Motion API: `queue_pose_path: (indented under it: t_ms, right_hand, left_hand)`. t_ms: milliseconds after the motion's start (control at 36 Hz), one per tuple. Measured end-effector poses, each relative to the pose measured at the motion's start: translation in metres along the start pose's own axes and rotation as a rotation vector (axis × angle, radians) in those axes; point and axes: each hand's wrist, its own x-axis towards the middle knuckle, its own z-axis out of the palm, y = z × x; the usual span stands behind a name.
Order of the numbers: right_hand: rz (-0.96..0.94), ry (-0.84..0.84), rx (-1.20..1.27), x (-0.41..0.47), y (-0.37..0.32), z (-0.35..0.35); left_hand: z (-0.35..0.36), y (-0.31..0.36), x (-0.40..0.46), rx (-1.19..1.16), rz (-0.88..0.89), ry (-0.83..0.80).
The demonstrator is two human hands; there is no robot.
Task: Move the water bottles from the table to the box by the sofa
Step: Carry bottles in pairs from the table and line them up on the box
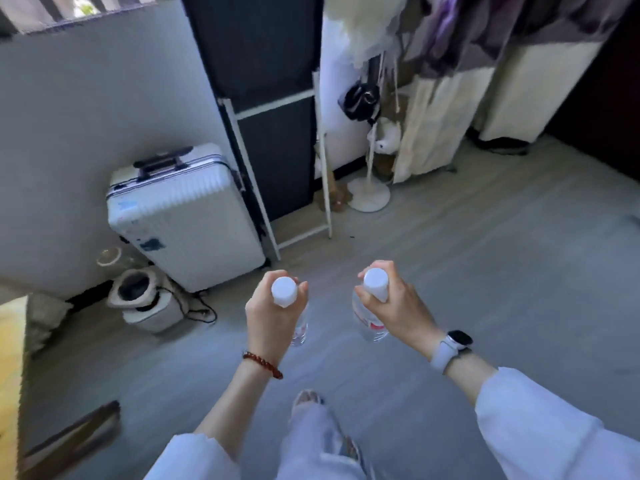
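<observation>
The person stands on a grey wood-pattern floor (450,271), both arms held out in front, one water bottle in each hand.

Left hand (272,315): fingers and thumb curled round the neck of a clear water bottle (284,291), just below its white cap. The bottle hangs upright, body below the hand and mostly hidden by it. A red bead bracelet (262,364) sits on this wrist.

Right hand (394,306): fingers wrapped round the neck of the second water bottle (375,284), white cap on top, red-and-white label visible lower down on the clear body. A pale-strapped smartwatch (453,346) is on this wrist.

The two bottles are near each other but apart, both carried in the air above the floor. Neither table nor box appears in view.

Surroundings: a white ribbed suitcase (183,216) stands against the grey wall at left, beside a white-framed dark panel (273,133). A small white appliance (145,303) with a trailing cord sits on the floor in front of the suitcase (its type cannot be told). A white stand with a round base (369,194) is further back, with cream curtains (436,123) to its right. One foot (306,400) shows below the hands.
</observation>
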Motion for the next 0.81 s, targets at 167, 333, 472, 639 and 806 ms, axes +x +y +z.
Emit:
queue_pose_path:
  t_ms: [167, 333, 472, 639, 806]
  right_hand:
    - [0.174, 0.173, 0.000, 0.021, 0.074, -0.092]
    - [0.312, 0.316, -0.045, 0.064, 0.159, -0.183]
    - [0.452, 0.405, -0.061, 0.114, 0.227, -0.267]
    - [0.557, 0.539, -0.045, 0.167, 0.290, -0.384]
    - [0.629, 0.662, -0.025, 0.205, 0.358, -0.488]
  left_hand:
    - [0.132, 0.053, 0.040, 0.003, 0.118, -0.224]
    - [0.276, 0.104, 0.083, -0.032, 0.159, -0.421]
    - [0.399, 0.148, 0.122, -0.081, 0.195, -0.552]
    - [0.541, 0.219, 0.162, -0.112, 0.216, -0.720]
    - [0.672, 0.280, 0.190, -0.111, 0.264, -0.880]
